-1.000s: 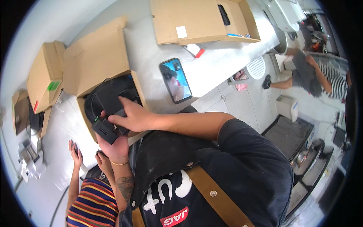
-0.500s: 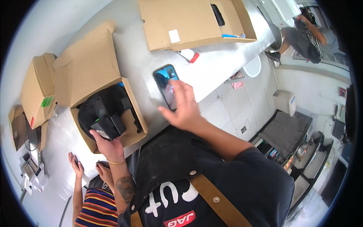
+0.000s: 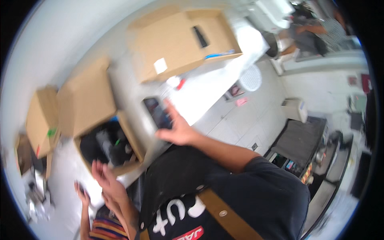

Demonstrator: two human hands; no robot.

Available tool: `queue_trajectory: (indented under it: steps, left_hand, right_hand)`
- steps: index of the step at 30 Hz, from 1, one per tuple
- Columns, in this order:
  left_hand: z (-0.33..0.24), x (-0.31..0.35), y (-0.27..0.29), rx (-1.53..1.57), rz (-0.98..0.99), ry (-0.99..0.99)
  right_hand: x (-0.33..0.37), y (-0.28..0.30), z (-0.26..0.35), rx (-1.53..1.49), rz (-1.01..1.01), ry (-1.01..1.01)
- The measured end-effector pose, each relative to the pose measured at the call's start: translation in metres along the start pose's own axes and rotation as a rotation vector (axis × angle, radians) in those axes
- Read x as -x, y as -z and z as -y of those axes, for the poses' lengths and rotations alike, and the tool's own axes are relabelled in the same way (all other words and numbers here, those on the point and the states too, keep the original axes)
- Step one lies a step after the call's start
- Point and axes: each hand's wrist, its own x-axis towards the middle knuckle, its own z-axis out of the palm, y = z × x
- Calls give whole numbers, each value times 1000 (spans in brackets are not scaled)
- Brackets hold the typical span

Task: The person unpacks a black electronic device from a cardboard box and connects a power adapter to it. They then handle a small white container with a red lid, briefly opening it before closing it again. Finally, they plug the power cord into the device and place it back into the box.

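Note:
A smartphone (image 3: 155, 111), its screen dark, is at the middle of the metal table. My right hand (image 3: 180, 130) closes on its near right side, with the thumb at the lower end and the fingers along the right edge; blur hides the exact contact. My left hand (image 3: 107, 179) is open and holds nothing, its fingers up beside the near wall of an open cardboard box (image 3: 131, 132). Inside that box lie black items (image 3: 110, 144), one with a small green spot; their kind is too smeared to tell.
Another open cardboard box (image 3: 172, 44), at the back, holds a black oblong thing (image 3: 200, 37) and something blue. A small red-and-white object (image 3: 178, 83) lies before it. More cartons (image 3: 43, 118) stand at left. Another person's hand (image 3: 83, 195) is at lower left. Someone sits far right.
My left hand has let go of a black block-shaped item, which stays in the box, and has drawn back. My right hand has closed on the smartphone, whose screen has darkened. The view has shifted.

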Motion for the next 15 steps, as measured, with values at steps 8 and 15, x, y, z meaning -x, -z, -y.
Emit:
queue_trajectory:
  steps: [8,15]
  left_hand:
    - [-97,40,-71,1234,606,123]
    - [-117,62,-39,1466,483,143]
  right_hand:
    - [15,-18,136,156,268,687]
    - [17,2,151,205,506,970]
